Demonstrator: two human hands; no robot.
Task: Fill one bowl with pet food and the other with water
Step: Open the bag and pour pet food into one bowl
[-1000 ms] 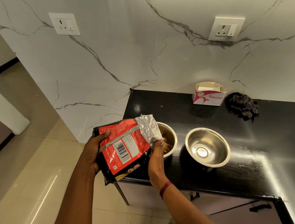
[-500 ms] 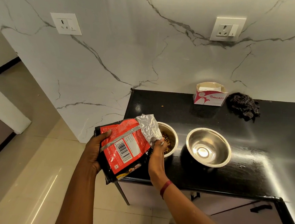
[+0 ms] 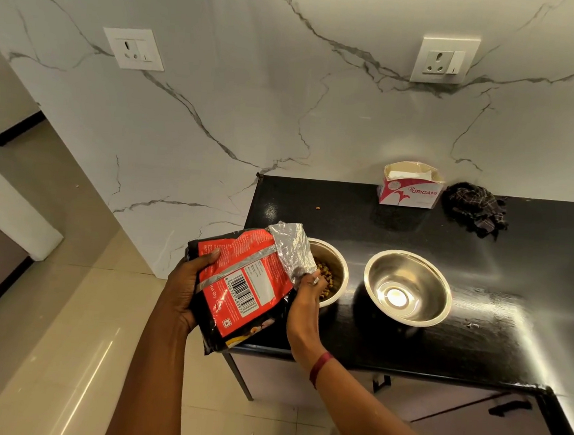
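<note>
The pet food bag (image 3: 243, 284) is a crinkly laminated pouch, red and black with a barcode panel. Its silver foil lining is turned out at the torn mouth. It is held tilted, mouth over the near rim of the left steel bowl (image 3: 339, 261), most likely so kibble slides straight in rather than onto the bench (image 3: 496, 330).

The left hand (image 3: 185, 290) grips the pouch's closed lower end, thumb laid across the printed face. This looks like a way to raise the back and control the slope. The right hand (image 3: 305, 297) has its fingers (image 3: 315, 280) pinching the foil lip just at the bowl's edge, seemingly to keep the opening narrow and aimed.

Brown kibble (image 3: 327, 279) already lies in that bowl, left of centre in the frame; how deep it is cannot be told, since the pouch covers half the bowl. Just to the right stands the second steel bowl (image 3: 423, 279), round, polished and dry, with a bright glint at its bottom, so the water step is not yet done. One stray pellet (image 3: 318, 207) lies on the glossy black bench further up.

At the upper right, against the marble-veined wall, sit an open cardboard tissue box (image 3: 409, 192) and a crumpled dark checked cloth (image 3: 473, 209).
</note>
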